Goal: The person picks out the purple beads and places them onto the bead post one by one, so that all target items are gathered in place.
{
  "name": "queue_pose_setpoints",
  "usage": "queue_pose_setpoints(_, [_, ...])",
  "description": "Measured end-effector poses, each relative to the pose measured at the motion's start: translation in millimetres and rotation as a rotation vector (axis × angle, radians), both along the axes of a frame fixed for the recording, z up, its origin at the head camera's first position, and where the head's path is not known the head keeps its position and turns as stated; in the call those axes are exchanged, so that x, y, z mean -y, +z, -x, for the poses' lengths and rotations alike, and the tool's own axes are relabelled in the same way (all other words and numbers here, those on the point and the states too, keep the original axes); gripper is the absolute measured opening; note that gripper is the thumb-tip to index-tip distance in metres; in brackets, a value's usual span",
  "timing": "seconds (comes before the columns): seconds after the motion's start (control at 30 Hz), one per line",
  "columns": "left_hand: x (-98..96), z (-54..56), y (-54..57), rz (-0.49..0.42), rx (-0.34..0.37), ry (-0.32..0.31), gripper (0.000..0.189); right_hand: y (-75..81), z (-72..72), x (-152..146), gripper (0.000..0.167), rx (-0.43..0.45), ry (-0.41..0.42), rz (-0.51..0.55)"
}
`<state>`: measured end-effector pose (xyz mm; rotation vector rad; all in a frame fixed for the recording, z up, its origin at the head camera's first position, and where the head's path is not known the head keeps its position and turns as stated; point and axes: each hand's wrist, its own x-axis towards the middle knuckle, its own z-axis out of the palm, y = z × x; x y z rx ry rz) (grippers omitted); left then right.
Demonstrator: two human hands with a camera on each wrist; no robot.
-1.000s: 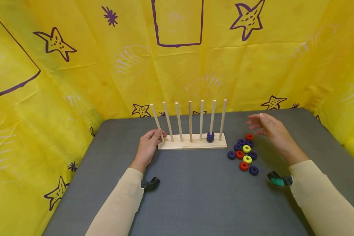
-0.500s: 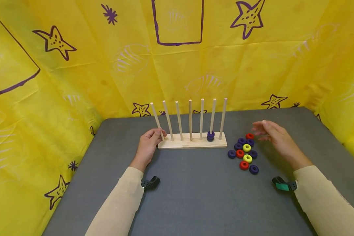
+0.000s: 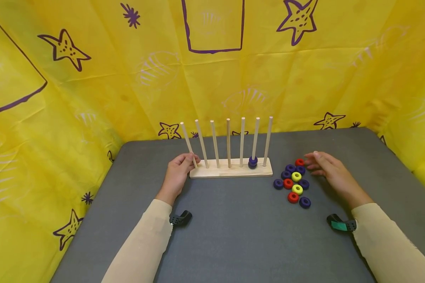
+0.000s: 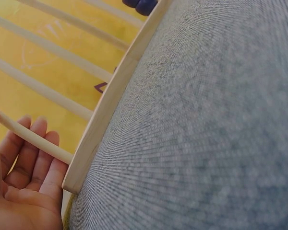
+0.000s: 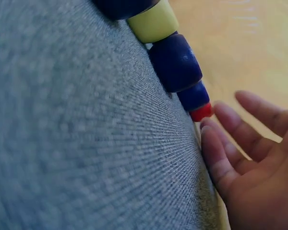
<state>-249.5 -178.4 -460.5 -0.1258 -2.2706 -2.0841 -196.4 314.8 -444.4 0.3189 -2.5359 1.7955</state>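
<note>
A wooden stand (image 3: 230, 172) with several upright pegs sits near the back of the table. My left hand (image 3: 175, 177) holds its leftmost peg (image 4: 36, 139) low down, thumb on one side and fingers behind. Two dark purple rings (image 3: 252, 164) are stacked on the second peg from the right. To the stand's right lie several loose purple, red and yellow rings. My right hand (image 3: 331, 171) is beside the farthest red ring (image 5: 201, 112), its fingers loosely extended and nothing held. Whether the fingertips touch that ring I cannot tell.
Grey cloth covers the table (image 3: 226, 228). A yellow curtain (image 3: 145, 86) with starfish drawings hangs behind and along both sides. The nearest loose ring is purple (image 3: 305, 206). Each wrist carries a dark strap (image 3: 181, 218).
My right hand has come down and nearer to me, to the level of the far red ring. The left hand stays at the leftmost peg. No ring has moved.
</note>
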Motion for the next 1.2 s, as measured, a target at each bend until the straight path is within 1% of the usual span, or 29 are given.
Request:
queue_pose_setpoints(0.1, [0.4,0.6,0.8,-0.015,-0.001,-0.005,0.047,-3.1,0.5,-0.7,0.055,0.004,0.003,-0.028])
queue_pose_setpoints(0.23, [1.0,1.6,1.4,-0.02,0.001,-0.003,0.046,-4.7,1.3,0.2,0.053,0.005,-0.002,-0.081])
queue_pose_setpoints(0.4, [1.2,1.4,2.5,-0.002,0.007,0.001,0.047,-5.5,0.3,2.2,0.049,0.069,-0.041,-0.222])
queue_pose_setpoints(0.5, [0.7,1.2,3.0,0.008,0.007,0.004,0.047,-6.9,0.8,3.7,0.05,0.091,-0.05,-0.278])
queue_pose_setpoints(0.77, [-0.4,0.5,2.3,-0.005,0.003,0.008,0.044,-11.7,2.1,6.5,0.033,0.015,-0.037,-0.314])
queue_pose_setpoints(0.9, [-0.8,0.4,0.8,-0.014,-0.005,0.011,0.042,-13.2,0.9,7.2,0.031,-0.002,-0.041,-0.328])
queue_pose_setpoints(1.2, [-1.3,1.0,-2.9,-0.028,-0.013,0.007,0.043,-14.7,-0.7,5.5,0.031,-0.004,-0.041,-0.347])
